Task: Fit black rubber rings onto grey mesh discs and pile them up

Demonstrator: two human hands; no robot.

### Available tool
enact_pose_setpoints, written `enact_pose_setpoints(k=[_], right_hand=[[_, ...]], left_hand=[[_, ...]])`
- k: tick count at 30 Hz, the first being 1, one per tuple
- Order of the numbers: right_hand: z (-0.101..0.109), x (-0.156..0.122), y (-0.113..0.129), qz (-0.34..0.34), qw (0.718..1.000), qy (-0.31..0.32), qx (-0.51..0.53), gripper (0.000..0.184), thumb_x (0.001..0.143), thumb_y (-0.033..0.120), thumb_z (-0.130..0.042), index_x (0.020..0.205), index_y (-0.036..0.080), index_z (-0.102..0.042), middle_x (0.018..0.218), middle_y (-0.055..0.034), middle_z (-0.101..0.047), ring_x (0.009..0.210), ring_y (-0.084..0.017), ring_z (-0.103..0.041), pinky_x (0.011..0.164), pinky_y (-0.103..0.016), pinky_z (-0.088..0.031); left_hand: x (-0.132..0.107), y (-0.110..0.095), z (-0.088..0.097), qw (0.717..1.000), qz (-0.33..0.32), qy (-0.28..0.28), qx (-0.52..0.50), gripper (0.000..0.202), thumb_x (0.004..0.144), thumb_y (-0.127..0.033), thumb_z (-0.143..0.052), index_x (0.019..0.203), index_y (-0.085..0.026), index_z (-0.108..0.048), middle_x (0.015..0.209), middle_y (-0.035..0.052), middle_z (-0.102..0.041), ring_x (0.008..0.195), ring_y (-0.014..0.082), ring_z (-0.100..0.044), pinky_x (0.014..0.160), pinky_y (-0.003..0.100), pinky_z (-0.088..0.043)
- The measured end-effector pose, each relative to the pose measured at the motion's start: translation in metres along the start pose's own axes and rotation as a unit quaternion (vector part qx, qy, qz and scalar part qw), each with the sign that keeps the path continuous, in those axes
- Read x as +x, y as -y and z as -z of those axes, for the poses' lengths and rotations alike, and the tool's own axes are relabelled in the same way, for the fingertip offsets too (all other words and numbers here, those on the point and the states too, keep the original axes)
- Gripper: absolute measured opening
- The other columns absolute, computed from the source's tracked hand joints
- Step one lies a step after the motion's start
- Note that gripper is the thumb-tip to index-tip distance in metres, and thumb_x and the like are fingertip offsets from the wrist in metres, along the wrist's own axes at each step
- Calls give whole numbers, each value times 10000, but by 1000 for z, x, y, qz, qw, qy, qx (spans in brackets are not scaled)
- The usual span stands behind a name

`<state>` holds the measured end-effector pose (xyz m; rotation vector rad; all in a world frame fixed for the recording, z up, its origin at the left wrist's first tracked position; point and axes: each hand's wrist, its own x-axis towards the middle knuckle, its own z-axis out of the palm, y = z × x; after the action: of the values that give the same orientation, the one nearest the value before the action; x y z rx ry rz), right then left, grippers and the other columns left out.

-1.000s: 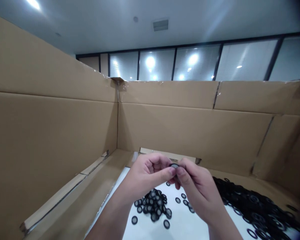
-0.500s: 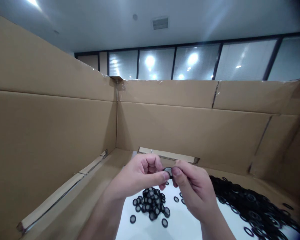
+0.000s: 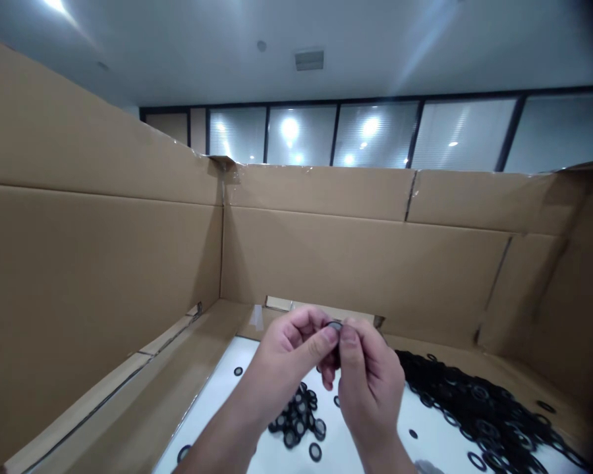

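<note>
Between my two hands is a small black ring with a pale centre, pinched from both sides. My left hand grips its left edge with thumb and fingers, and my right hand has thumb and forefinger on its right edge. The fingers cover most of the piece. Below my left hand a heap of black rings with pale centres lies on the white board, partly hidden by my forearm. To the right spreads a large pile of black rings, which look open in the middle.
Tall cardboard walls enclose the work area at the left, back and right. A folded cardboard strip runs along the left side. Single rings lie scattered, such as one loose ring at the board's left and a ring near the heap.
Both hands have drawn closer together around the ring, which is tilted and shows less of its face. The camera view has shifted slightly, exposing more of the board's left side.
</note>
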<state>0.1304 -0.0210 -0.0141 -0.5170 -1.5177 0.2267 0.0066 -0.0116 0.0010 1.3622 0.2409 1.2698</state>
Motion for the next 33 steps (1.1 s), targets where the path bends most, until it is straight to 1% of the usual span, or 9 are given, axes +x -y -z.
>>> enact_pose_setpoints(k=[4,6,8,12,18,23,26,30,33], right_hand=[[20,13,1,-17,986,165,0,418,1055,348,-420,666,201,-457,527,37,-496,479,-105,-471,482,-227,-352],[26,16,-1,-37,978,205,-10,436,1053,367,-416,651,201,-440,526,35,-481,477,-107,-445,481,-241,-321],[28,17,-5,-45,974,221,-7,436,1053,371,-408,654,200,-443,536,33,-484,480,-107,-437,486,-246,-315],[27,16,-10,-26,977,212,2,412,1046,342,-417,660,201,-445,552,39,-467,485,-102,-426,493,-243,-315],[23,15,-12,-3,980,197,-19,382,1032,290,-438,660,201,-450,559,39,-467,494,-104,-421,497,-248,-311],[21,12,-15,-24,985,169,-13,382,1036,296,-424,665,209,-441,544,40,-477,490,-115,-444,506,-253,-343],[22,13,-16,-35,985,170,-17,389,1039,307,-419,665,210,-458,534,37,-501,485,-120,-468,503,-254,-357],[25,15,-16,-39,983,177,-13,393,1043,319,-425,669,208,-475,537,37,-514,487,-119,-485,508,-252,-369],[26,17,-16,-49,981,186,-1,398,1049,344,-419,682,207,-487,543,33,-532,500,-122,-506,521,-252,-383]], left_hand=[[-2,-16,13,995,43,64,58,214,894,-297,-724,809,-132,-618,683,14,-670,583,95,-643,586,194,-528],[-3,-22,16,992,71,76,71,256,876,-318,-742,776,-133,-596,657,19,-674,587,112,-659,594,210,-533],[-4,-26,16,991,84,72,76,300,857,-348,-759,749,-141,-570,624,16,-671,584,125,-667,589,219,-533],[-5,-29,13,989,89,54,101,305,861,-362,-751,758,-147,-560,630,12,-688,576,122,-670,584,215,-525],[-10,-32,15,984,83,24,157,234,903,-300,-708,790,-143,-575,632,-4,-692,577,97,-661,592,191,-506],[-9,-30,11,976,46,-31,210,201,920,-294,-680,807,-148,-600,676,-6,-684,632,117,-676,628,218,-517],[-9,-29,7,968,25,-40,247,162,942,-290,-648,866,-147,-647,738,14,-708,673,128,-679,664,235,-531],[-10,-27,4,955,0,-55,292,155,952,-293,-628,893,-156,-669,739,12,-696,698,138,-672,670,238,-532],[-10,-25,2,957,-3,-62,284,169,954,-305,-621,880,-159,-662,722,5,-678,691,140,-668,666,244,-536]])
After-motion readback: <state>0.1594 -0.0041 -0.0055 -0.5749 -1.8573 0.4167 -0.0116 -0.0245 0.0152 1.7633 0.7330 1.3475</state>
